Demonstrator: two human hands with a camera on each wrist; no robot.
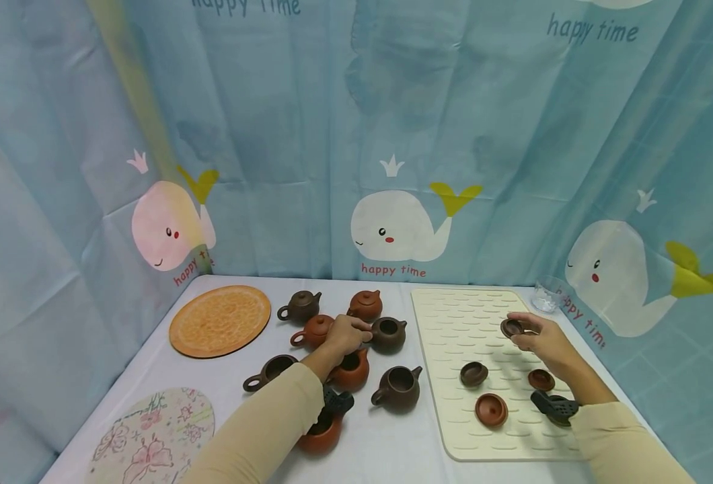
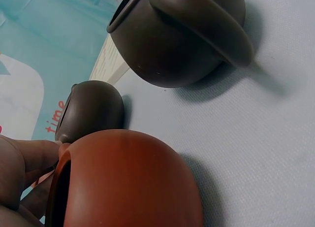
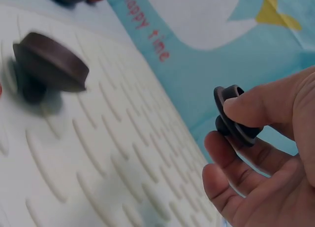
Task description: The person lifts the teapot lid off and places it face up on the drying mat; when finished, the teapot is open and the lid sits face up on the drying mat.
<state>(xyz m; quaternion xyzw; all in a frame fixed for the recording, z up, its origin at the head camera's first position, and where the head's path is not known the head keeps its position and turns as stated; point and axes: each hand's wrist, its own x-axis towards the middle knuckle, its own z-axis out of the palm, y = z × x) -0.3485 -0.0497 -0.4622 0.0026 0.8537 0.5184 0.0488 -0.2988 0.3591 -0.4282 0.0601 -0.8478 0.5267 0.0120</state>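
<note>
My right hand (image 1: 541, 339) pinches a dark brown teapot lid (image 1: 512, 328) between thumb and fingers, raised above the cream mat (image 1: 435, 316). In the right wrist view the held lid (image 3: 238, 113) is tilted, its knob toward the fingers. With my left hand (image 1: 349, 334) I grip the handle side of a lidless dark brown teapot (image 1: 389, 335); the fingers hide the handle. Just below that hand is an open reddish teapot (image 1: 352, 371), large in the left wrist view. Another open dark teapot (image 1: 399, 390) stands nearer me.
On the mat lie upturned lids: a dark one (image 1: 473, 374) and reddish ones (image 1: 491, 410). Lidded teapots (image 1: 303, 307) stand at the back. A round orange-brown mat (image 1: 220, 321) and a patterned round mat (image 1: 151, 437) lie left. A clear bowl (image 1: 545, 299) sits at the back right.
</note>
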